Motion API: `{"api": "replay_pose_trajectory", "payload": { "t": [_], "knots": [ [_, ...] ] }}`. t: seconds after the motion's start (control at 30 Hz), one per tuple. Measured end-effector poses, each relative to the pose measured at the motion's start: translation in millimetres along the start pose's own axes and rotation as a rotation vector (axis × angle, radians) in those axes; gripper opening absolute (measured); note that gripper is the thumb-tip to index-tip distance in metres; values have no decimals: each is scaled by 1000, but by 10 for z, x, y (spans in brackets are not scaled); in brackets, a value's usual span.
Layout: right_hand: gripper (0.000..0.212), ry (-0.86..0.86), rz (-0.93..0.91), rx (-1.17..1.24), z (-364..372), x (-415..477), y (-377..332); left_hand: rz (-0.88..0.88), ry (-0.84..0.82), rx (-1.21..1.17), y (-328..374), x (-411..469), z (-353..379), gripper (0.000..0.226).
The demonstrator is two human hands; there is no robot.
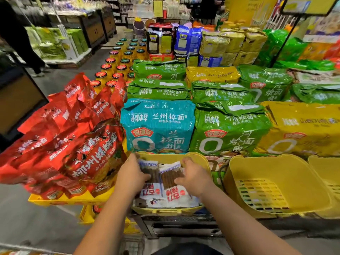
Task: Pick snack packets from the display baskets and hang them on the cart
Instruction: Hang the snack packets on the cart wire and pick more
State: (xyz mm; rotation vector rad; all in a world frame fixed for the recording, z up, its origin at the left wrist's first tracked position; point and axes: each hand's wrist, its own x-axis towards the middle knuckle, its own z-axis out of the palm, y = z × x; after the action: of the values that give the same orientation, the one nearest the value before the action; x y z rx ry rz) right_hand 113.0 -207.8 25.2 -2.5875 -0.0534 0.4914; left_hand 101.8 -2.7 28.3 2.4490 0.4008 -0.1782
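A yellow display basket (171,155) in front of me holds several white snack packets with clear windows showing brown sticks. My left hand (131,174) reaches into the basket and grips the left packet (151,172), its fingers curled round the packet's edge. My right hand (193,174) holds the neighbouring packet (170,176) from the right side, thumb on its front. More packets (176,195) lie lower in the basket. The cart is not clearly in view.
An empty yellow basket (272,184) stands to the right, another beyond it. Red bags (70,144) pile on a yellow tray at left. Teal, green and yellow noodle multipacks (158,126) stack behind. Jars (117,69) stand farther back. A person's legs (24,43) show at far left.
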Motion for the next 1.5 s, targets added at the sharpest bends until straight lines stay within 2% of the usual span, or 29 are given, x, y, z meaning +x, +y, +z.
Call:
{"api": "replay_pose_trajectory", "payload": {
  "t": [0.07, 0.13, 0.17, 0.23, 0.3, 0.37, 0.47, 0.53, 0.7, 0.9, 1.03, 1.13, 1.23, 1.4, 1.5],
  "knots": [
    [70, 73, -79, -153, 46, -8, 96, 140, 139, 213, -53, -38, 83, 81],
    [59, 49, -175, -166, 46, -4, 161, 273, 252, 290, -70, -83, 93, 73],
    [54, 7, -225, -170, 38, 6, 163, 310, 257, 325, -70, -94, 87, 64],
    [54, -108, -318, -210, 46, 28, 150, 307, 152, 458, -34, -151, 82, 42],
    [61, -212, -368, -267, 87, 40, 124, 280, 26, 595, -37, -221, 128, 37],
    [67, -253, -378, -339, 144, 61, 138, 276, -7, 543, -85, -311, 178, 41],
    [71, -238, -366, -397, 169, 81, 152, 282, 72, 333, -172, -435, 200, 40],
    [71, -211, -375, -382, 190, 77, 117, 262, 77, 368, -211, -509, 192, 35],
    [58, -193, -380, -246, 285, 60, 38, 164, -91, 486, -199, -538, 273, 36],
    [58, -205, -404, -470, 188, 121, 48, 109, -137, 477, -157, -489, 338, 35],
    [61, -286, -371, -441, 181, 144, 94, 145, -107, 466, -177, -611, 430, 39],
    [54, -218, -393, -409, 62, 131, 71, 250, 2, 309, -209, -742, 406, 34],
    [44, -59, -457, -245, -18, 22, -80, 336, 235, 186, -369, -939, 324, 23],
    [35, -22, -639, -123, 186, -200, -551, 176, 570, 78, -898, -1337, 108, 24],
    [29, -74, -754, -113, 450, -397, -887, -14, 608, 85, -1327, -1671, 2, 29]
  ]
}}
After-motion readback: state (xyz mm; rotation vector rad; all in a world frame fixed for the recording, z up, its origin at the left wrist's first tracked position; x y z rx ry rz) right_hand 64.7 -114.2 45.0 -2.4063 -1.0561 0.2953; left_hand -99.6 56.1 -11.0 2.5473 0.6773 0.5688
